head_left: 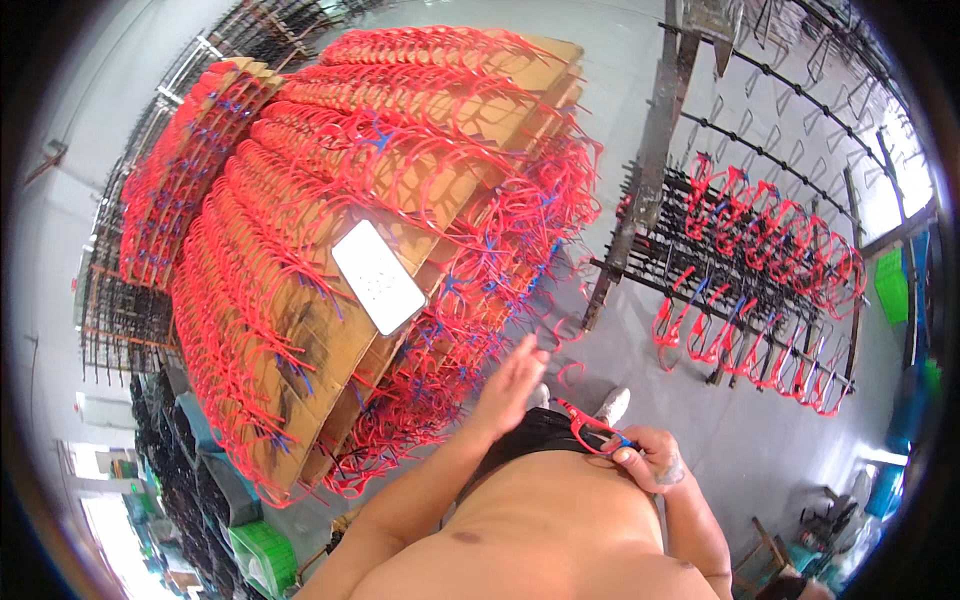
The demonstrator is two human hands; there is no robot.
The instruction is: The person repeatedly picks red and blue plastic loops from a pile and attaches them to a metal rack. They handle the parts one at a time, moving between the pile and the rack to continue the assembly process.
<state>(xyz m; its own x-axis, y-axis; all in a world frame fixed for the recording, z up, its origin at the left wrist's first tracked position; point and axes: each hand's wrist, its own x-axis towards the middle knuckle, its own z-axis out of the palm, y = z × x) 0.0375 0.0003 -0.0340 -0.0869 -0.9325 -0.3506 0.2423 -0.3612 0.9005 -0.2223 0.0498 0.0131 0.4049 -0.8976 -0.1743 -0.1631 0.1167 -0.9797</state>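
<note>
Right hand [648, 458] at the waist, fingers clamped on the blue end of a red-and-blue looped piece [578, 424]; the piece sits just in front of the dark shorts [515, 437], loop pointing away from the body. Left hand [515, 385] bare, fingers stretched out and apart from the thumb, gripping nothing, near the tangle of red loops [480, 290] along the cardboard stack [330, 385]. A white flat panel [378, 277] lies on top; similar pieces hang from the dark rack [655, 170] at right. My judgement: pinch at the blue end, keep the thin loop unbent and well clear of the tangle, and let the free hand steady its far side lightly.
</note>
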